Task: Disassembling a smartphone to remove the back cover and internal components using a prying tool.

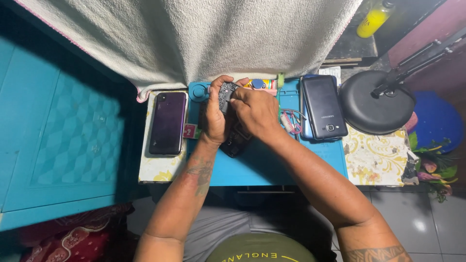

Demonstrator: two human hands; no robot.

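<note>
You are seated at a small work surface covered by a blue repair mat (262, 167), and every place below is given relative to that mat.

Over the mat's upper middle, your left hand (215, 114) is curled closed around a small dark opened phone part (226, 93), probably an inner frame or back section, holding it tilted up off the mat. Your right hand (256, 110) is closed too, its fingertips pinched tight against the same part from the right; whether they hold a small tool or just a piece of it cannot be made out. Under both hands, lying on the mat, is a dark phone body (236, 141), mostly hidden.

The phone already looks taken apart, with one section lifted clear. Judging by how the pieces lie, the inside work is under way and nothing is closed up yet.

Just left of the mat, a dark purple smartphone (167, 123) lies face down on a patterned surface. At the mat's right edge a black smartphone (323, 107) lies back up. Further right stands the round black base of a desk lamp (373, 104). Along the mat's top edge sit small bottles and tubes (264, 84), and a white towel (194, 34) hangs beyond them.
</note>
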